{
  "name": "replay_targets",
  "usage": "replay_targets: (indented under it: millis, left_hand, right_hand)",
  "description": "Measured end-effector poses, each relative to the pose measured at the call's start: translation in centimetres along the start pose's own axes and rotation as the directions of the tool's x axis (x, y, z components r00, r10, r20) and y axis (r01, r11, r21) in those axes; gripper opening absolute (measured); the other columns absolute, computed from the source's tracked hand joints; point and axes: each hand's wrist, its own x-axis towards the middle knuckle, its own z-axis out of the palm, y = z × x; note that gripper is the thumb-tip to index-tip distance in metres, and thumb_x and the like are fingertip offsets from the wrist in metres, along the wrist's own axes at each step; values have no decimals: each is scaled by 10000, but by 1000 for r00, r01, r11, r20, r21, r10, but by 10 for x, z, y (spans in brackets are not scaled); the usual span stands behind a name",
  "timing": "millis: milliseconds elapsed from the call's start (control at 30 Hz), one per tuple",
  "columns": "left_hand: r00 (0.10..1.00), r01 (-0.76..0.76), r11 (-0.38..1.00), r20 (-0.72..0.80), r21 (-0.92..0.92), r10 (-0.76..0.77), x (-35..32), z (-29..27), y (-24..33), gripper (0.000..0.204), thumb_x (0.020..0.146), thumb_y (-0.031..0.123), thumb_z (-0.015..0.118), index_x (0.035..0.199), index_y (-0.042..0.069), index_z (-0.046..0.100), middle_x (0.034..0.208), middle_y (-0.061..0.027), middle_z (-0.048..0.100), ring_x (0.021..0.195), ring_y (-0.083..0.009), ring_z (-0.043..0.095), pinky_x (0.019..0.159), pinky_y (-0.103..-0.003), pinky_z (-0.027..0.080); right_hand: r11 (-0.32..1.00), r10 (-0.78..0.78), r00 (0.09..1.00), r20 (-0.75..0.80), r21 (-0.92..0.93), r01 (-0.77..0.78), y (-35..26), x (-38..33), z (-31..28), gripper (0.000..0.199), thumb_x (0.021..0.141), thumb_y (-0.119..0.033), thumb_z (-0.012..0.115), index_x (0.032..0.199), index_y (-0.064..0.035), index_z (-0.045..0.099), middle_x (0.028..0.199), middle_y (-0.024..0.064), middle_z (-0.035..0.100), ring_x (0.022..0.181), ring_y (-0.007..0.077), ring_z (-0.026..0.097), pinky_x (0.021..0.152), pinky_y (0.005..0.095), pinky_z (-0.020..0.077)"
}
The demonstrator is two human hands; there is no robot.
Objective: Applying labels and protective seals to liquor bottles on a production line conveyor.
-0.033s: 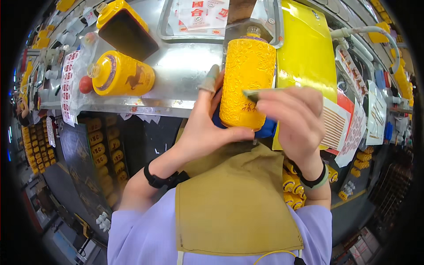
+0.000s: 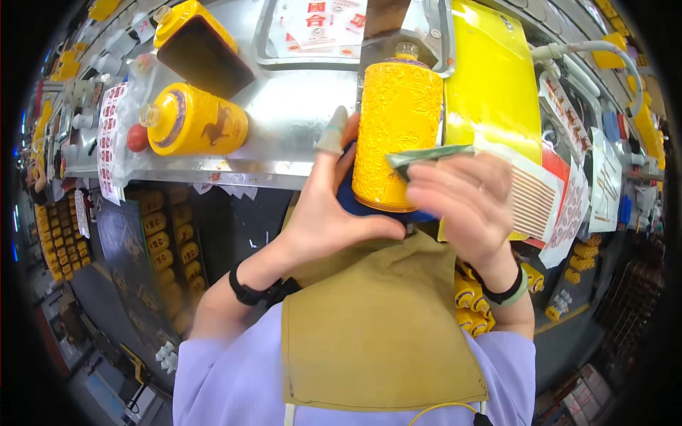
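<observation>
A yellow bottle [image 2: 398, 128] with a raised pattern and a clear glass neck lies tilted in front of me, its neck away from me. My left hand [image 2: 330, 199] cups its left side; some fingers are hidden behind it. The thumb lies below the base, apart from it, and an upright finger wears a pale finger cot [image 2: 332, 131]. Dark blue material [image 2: 348, 195] shows under the bottle. My right hand [image 2: 465, 199], blurred, pinches a thin, dark green, sheet-like piece [image 2: 430, 154] over the bottle's lower right side. I cannot tell its material.
On the metal table [image 2: 291, 106] at left lie another yellow bottle [image 2: 199, 121], a red ball [image 2: 138, 138] and a dark phone-like slab [image 2: 204, 57] leaning on a third bottle. A metal tray [image 2: 266, 42] holds printed papers. A bright yellow sheet [image 2: 490, 78] lies at right.
The dark characters on the bottle's lower front no longer show. More of the green piece is visible, spread out above the right fingers. My left thumb has come down off the bottle's lower edge.
</observation>
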Motion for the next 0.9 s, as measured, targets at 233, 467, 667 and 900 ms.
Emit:
replay_targets:
  millis: [233, 467, 667, 900]
  left_hand:
    - [908, -388, 657, 143, 646, 395, -16, -12, -8, 1020, 601, 300, 970, 1459, 16, 498, 1445, -176, 482, 1272, -374, 504, 1058, -467, 440]
    - [792, -502, 243, 330, 830, 513, -13, -3, -13, 787, 626, 325, 941, 1309, 56, 656, 1374, -174, 547, 1202, -380, 567, 1000, -458, 482]
    - [827, -442, 205, 309, 873, 470, -18, 7, -8, 817, 628, 382, 929, 1336, 85, 651, 1361, -157, 507, 1200, -376, 547, 986, -457, 485]
    - [829, -419, 97, 337, 903, 447, -15, 16, -4, 732, 653, 416, 903, 1316, 194, 688, 1318, -152, 481, 1187, -386, 514, 968, -461, 488]
  right_hand:
    - [921, 347, 930, -121, 232, -313, -25, -37, 10, 277, 805, 0, 720, 1076, -58, 705, 1018, 72, 734, 841, 204, 689, 749, 315, 524]
    - [623, 775, 628, -69, 251, -741, -19, -29, 14, 220, 921, -21, 672, 1141, -6, 654, 960, 139, 654, 836, 258, 671, 759, 340, 521]
    - [627, 773, 624, -118, 291, -722, 1, -34, 6, 206, 933, 10, 640, 1138, -4, 653, 969, 117, 660, 837, 214, 648, 766, 305, 500]
    - [723, 680, 725, -109, 267, -638, 4, -15, 5, 227, 938, 33, 602, 1155, -4, 655, 1007, 132, 662, 867, 247, 641, 789, 323, 494]
